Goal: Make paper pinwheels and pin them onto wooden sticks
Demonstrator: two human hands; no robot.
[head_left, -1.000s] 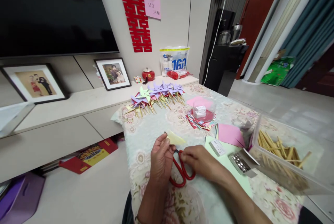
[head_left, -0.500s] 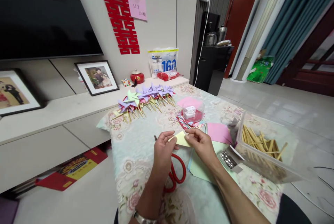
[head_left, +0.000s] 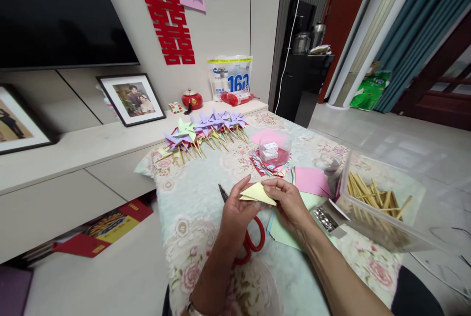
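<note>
Together both hands, left (head_left: pixel 237 213) and right (head_left: pixel 289 200), pinch a folded pale-yellow paper triangle (head_left: pixel 257 193) above the desk's (head_left: pixel 206 178) near edge, steadying its creases.

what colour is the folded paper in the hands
Pale yellow folded paper, pinched by both hands; clearest in the head view.

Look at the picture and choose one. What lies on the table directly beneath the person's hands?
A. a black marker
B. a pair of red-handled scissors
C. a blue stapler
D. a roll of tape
B. Both hands, left hand and right hand, pinch a folded yellow paper above the table, and the red-handled scissors lie under them, blade tip showing to the left.
</note>
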